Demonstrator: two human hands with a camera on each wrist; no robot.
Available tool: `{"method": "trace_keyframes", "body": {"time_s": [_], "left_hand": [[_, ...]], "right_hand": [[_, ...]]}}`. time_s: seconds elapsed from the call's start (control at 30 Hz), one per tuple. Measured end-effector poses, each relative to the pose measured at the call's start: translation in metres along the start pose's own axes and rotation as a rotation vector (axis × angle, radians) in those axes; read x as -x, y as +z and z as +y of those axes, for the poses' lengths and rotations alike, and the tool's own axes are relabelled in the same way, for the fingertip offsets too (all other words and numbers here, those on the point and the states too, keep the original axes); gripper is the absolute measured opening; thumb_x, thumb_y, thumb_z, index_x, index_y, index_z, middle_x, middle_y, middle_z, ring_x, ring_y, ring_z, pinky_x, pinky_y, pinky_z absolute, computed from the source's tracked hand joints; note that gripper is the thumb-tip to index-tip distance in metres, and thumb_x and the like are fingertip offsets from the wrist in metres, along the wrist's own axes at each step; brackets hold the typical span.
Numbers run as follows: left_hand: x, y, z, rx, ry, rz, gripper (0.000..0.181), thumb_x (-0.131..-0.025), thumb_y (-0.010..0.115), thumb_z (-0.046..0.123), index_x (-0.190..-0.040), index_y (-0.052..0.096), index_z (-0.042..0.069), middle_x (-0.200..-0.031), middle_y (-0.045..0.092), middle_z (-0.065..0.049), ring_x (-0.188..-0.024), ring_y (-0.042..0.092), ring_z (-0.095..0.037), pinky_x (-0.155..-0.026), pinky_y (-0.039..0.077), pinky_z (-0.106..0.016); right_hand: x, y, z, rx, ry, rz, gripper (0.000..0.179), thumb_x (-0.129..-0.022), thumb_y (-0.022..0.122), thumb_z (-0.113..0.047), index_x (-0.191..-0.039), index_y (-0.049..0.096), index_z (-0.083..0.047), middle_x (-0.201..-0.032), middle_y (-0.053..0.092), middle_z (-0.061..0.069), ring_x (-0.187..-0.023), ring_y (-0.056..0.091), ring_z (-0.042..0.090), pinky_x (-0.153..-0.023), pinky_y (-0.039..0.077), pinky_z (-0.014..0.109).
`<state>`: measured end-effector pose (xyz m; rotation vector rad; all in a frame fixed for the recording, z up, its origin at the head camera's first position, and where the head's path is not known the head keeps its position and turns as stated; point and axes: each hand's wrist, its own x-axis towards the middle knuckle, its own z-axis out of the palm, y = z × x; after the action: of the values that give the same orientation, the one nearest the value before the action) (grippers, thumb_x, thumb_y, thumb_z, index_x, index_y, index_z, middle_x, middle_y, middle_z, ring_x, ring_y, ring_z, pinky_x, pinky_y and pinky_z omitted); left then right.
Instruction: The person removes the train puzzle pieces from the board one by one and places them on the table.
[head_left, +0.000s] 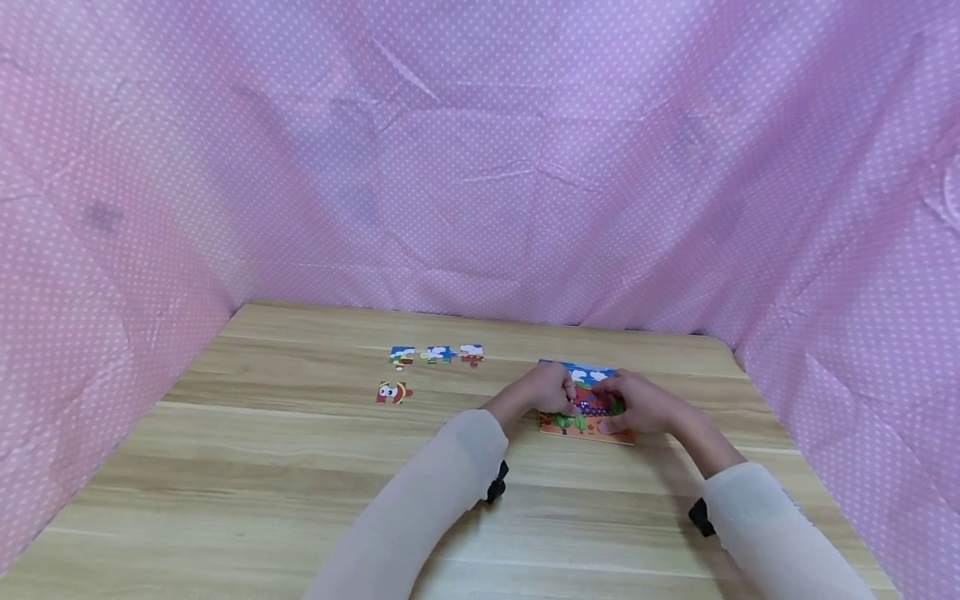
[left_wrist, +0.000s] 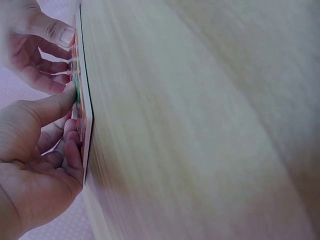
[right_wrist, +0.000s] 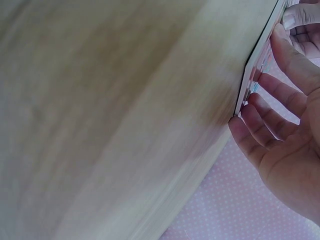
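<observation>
A jigsaw puzzle board (head_left: 592, 432) with blue sky, red shapes and an orange bottom strip lies on the table. My left hand (head_left: 552, 387) bends down over its left half, the thumb touching the picture and the other fingers curled in beside it; I cannot tell whether a piece is between them. From the right, my right hand (head_left: 642, 402) reaches onto the board, thumb low and fingers spread higher up. The right wrist view shows the right hand (right_wrist: 295, 135) with its fingertips along the board's edge (right_wrist: 245, 85). Both hands cover much of the picture.
Left of the board lie loose puzzle pieces: a row of three, with a cloud piece (head_left: 438, 354) in the middle, and a red piece with eyes (head_left: 392, 392) in front. Pink dotted cloth (head_left: 480, 208) hangs around the wooden table (head_left: 300, 467).
</observation>
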<state>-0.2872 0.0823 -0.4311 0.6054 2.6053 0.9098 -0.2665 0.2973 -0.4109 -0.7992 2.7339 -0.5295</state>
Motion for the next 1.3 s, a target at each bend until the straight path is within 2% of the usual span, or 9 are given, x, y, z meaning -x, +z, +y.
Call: {"method": "trace_keyframes", "body": {"time_s": [0.2, 0.4, 0.67, 0.83, 1.13, 1.3], "left_hand": [[0.0017, -0.001, 0.0018, -0.013, -0.002, 0.001, 0.016, -0.092, 0.08, 0.021, -0.085, 0.067, 0.014, -0.085, 0.063, 0.004, -0.079, 0.056, -0.01, -0.071, 0.047, -0.023], [0.0008, 0.0014, 0.0012, -0.049, 0.035, 0.005, 0.013, -0.095, 0.076, 0.022, -0.092, 0.07, 0.011, -0.086, 0.063, 0.004, -0.078, 0.056, -0.009, -0.07, 0.047, -0.022], [0.001, 0.0012, 0.0001, -0.024, 0.047, -0.013, 0.01, -0.098, 0.072, 0.02, -0.096, 0.07, 0.01, -0.084, 0.062, 0.003, -0.075, 0.055, -0.009, -0.069, 0.046, -0.021], [0.004, 0.0002, 0.0007, -0.021, 0.054, -0.034, 0.01, -0.1, 0.068, 0.019, -0.101, 0.069, 0.009, -0.087, 0.061, 0.003, -0.075, 0.055, -0.008, -0.07, 0.047, -0.021], [0.0022, 0.0002, 0.0017, -0.145, 0.099, -0.061, 0.02, -0.104, 0.061, 0.022, -0.114, 0.07, 0.007, -0.103, 0.065, 0.002, -0.089, 0.056, -0.008, -0.083, 0.049, -0.022], [-0.0016, 0.0011, 0.0007, -0.201, 0.135, -0.066, 0.017, -0.104, 0.061, 0.021, -0.103, 0.072, 0.009, -0.097, 0.065, 0.003, -0.087, 0.055, -0.009, -0.084, 0.048, -0.023]], "right_hand": [[0.0002, -0.0004, -0.0007, -0.015, 0.015, -0.009, 0.062, -0.087, 0.084, -0.028, -0.135, 0.063, 0.004, -0.122, 0.059, 0.015, -0.112, 0.055, 0.031, -0.1, 0.046, 0.055], [0.0005, -0.0013, -0.002, -0.014, 0.008, -0.008, 0.062, -0.087, 0.084, -0.027, -0.135, 0.062, 0.005, -0.119, 0.059, 0.014, -0.108, 0.055, 0.029, -0.096, 0.047, 0.052], [-0.0002, -0.0009, -0.0019, -0.052, 0.006, 0.01, 0.058, -0.086, 0.085, -0.022, -0.131, 0.064, 0.008, -0.124, 0.063, 0.017, -0.117, 0.057, 0.034, -0.104, 0.044, 0.056], [-0.001, -0.0011, -0.0014, -0.054, 0.015, 0.003, 0.057, -0.087, 0.084, -0.022, -0.131, 0.064, 0.008, -0.124, 0.064, 0.016, -0.117, 0.058, 0.033, -0.105, 0.044, 0.057], [-0.0006, -0.0027, -0.0042, -0.062, 0.045, -0.011, 0.059, -0.088, 0.083, -0.026, -0.133, 0.063, 0.006, -0.128, 0.06, 0.017, -0.121, 0.055, 0.036, -0.107, 0.042, 0.058], [-0.001, -0.0035, -0.005, -0.049, 0.053, -0.02, 0.061, -0.088, 0.083, -0.028, -0.134, 0.062, 0.006, -0.128, 0.06, 0.017, -0.12, 0.056, 0.035, -0.106, 0.042, 0.058]]}}
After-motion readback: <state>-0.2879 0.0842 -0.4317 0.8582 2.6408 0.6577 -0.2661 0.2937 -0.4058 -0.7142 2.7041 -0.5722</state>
